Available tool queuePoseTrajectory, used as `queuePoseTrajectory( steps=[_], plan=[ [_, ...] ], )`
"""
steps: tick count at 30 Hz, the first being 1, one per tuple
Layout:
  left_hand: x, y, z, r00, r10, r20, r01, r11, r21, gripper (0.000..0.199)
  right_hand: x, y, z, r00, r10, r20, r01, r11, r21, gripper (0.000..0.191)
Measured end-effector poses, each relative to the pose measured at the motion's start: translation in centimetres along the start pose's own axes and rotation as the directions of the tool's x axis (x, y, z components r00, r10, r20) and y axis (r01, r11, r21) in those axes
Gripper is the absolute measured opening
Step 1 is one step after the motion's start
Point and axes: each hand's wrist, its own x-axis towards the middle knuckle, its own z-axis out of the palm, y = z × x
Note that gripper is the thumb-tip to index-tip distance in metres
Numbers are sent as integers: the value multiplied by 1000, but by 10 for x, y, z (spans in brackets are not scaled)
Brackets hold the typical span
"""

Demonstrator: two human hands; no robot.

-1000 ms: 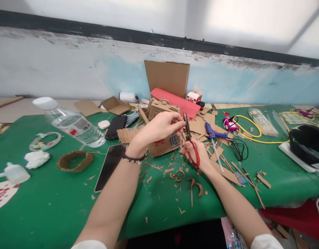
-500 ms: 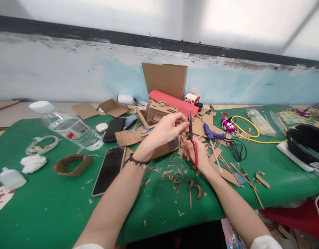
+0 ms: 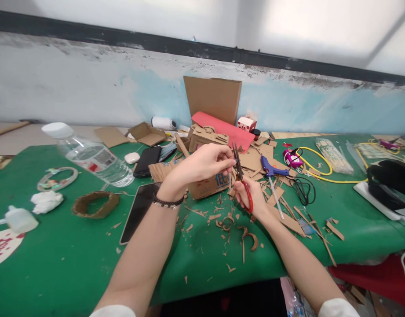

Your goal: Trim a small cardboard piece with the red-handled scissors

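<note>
Red-handled scissors [image 3: 247, 196] are held in my right hand [image 3: 250, 198], their dark blades pointing up and slightly left. My left hand [image 3: 215, 160] is closed in a pinch beside the blades; whatever is between its fingertips is too small to make out. Beneath and behind my left hand sits a cardboard box [image 3: 207, 188] with blue print. A cardboard model shaped like a camera [image 3: 207, 137] stands behind that. Cardboard scraps [image 3: 227, 222] lie scattered on the green table [image 3: 202, 273] below my hands.
On the left are a water bottle [image 3: 93, 156], a cardboard ring [image 3: 95, 204] and a phone [image 3: 136, 211] partly under my left forearm. A blue glue gun [image 3: 271, 168], its black cord [image 3: 303, 189] and a yellow cable [image 3: 329, 169] lie right. A cardboard sheet [image 3: 215, 99] leans against the wall.
My left hand has shifted slightly left, from the blades' far side to just beside them. The scissors now tilt more to the left. The whole view has moved a little.
</note>
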Motion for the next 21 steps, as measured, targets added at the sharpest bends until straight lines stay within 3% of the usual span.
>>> queuePoseTrajectory(
  steps=[5, 9, 15, 21],
  plan=[
    [-1, -2, -3, 998, -25, -50, 21, 997, -80, 19, 2, 2, -1, 1000, -3, -4, 3, 999, 44, 51],
    [2, -2, 1, 997, 11, -79, -22, 991, -136, 21, 7, -1, -3, 996, -48, -79, 65, 972, 227, 48],
    [8, -3, 21, 998, 63, -25, -64, 997, -41, 20, 12, -14, -14, 972, -58, -228, 158, 881, 447, 43],
    [7, -5, 35, 996, 88, 5, -88, 994, 71, 22, 18, -7, -14, 984, -110, -141, 173, 779, 602, 36]
  ],
)
